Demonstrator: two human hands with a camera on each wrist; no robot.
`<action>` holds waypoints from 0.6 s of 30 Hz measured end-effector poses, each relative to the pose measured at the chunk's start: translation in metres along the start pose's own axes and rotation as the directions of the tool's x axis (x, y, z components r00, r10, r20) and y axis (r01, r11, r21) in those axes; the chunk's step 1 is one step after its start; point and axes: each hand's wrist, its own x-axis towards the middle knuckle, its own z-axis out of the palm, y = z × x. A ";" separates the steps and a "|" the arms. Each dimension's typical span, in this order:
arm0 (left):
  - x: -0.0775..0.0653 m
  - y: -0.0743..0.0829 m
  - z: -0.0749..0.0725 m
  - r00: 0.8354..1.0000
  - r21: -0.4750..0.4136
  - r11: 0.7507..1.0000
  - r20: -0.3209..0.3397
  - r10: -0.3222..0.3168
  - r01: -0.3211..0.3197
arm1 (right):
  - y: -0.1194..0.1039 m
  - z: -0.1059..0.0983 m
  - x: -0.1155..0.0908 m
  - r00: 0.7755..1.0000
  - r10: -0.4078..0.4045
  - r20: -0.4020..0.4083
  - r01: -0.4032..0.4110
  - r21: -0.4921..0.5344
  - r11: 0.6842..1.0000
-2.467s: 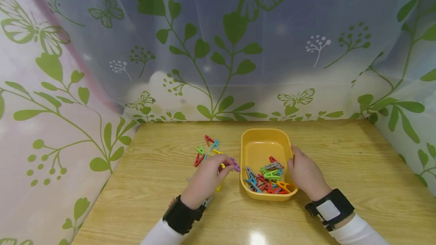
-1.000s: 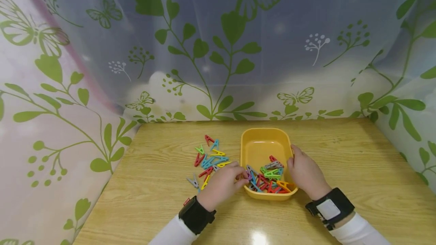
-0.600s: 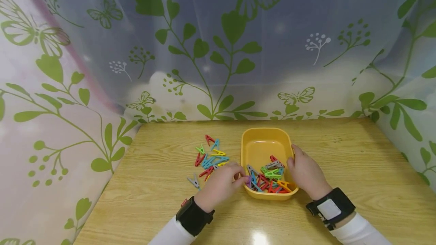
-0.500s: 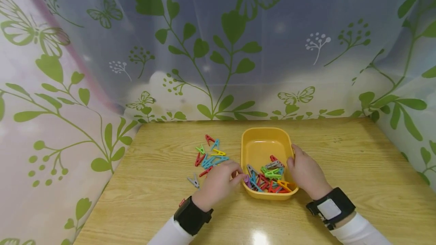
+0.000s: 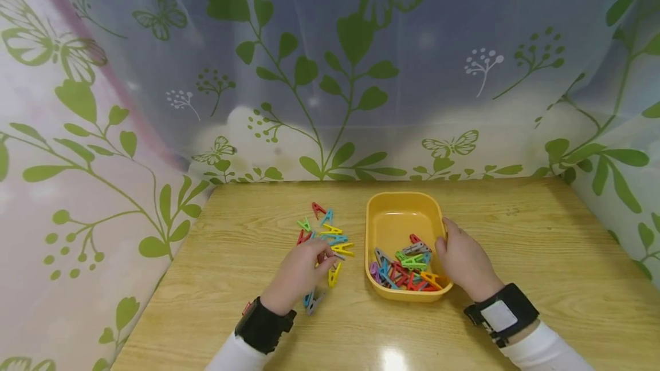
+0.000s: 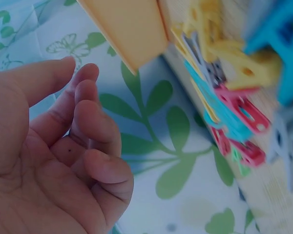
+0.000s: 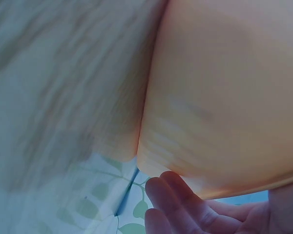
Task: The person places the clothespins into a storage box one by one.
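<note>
My left hand (image 5: 299, 272) hovers over the loose clothespins on the table, its fingers loosely bent. In the left wrist view that hand (image 6: 73, 141) holds nothing, and thumb and fingertips stand slightly apart. Near it lie a yellow clothespin (image 5: 334, 275) and a grey clothespin (image 5: 315, 303). My right hand (image 5: 468, 259) grips the right side of a yellow plastic basin (image 5: 402, 202), thumb at the rim and fingers against the outer wall (image 7: 219, 112). Inside the basin's near half sits a mixed heap of clothespins, with a purple clothespin (image 5: 374, 272) at its left edge.
Several more clothespins lie left of the basin, among them a red clothespin (image 5: 318, 209), a green clothespin (image 5: 304, 224) and a blue clothespin (image 5: 327, 217). The wooden table (image 5: 521, 233) meets a leaf-patterned curtain (image 5: 402, 130) at the back and sides.
My left hand carried the purple clothespin to the basin, let it go inside the left edge, then moved back left over the loose clothespins. The right hand stayed on the basin.
</note>
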 end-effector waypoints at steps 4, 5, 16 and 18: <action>-0.005 -0.008 -0.003 0.999 0.027 0.999 0.037 -0.019 0.018 | 0.000 0.001 -0.001 1.000 0.001 -0.005 -0.001 -0.007 1.000; -0.007 -0.009 -0.003 0.999 0.038 0.999 0.050 -0.021 0.019 | 0.000 0.001 -0.001 1.000 0.000 -0.007 0.000 -0.010 1.000; -0.027 -0.017 0.013 0.974 0.115 0.992 0.211 -0.081 0.058 | 0.001 0.002 0.000 1.000 0.004 -0.011 -0.004 -0.019 1.000; -0.031 -0.018 0.016 0.971 0.131 0.990 0.226 -0.080 0.051 | 0.001 0.002 0.001 1.000 0.003 -0.012 -0.003 -0.020 1.000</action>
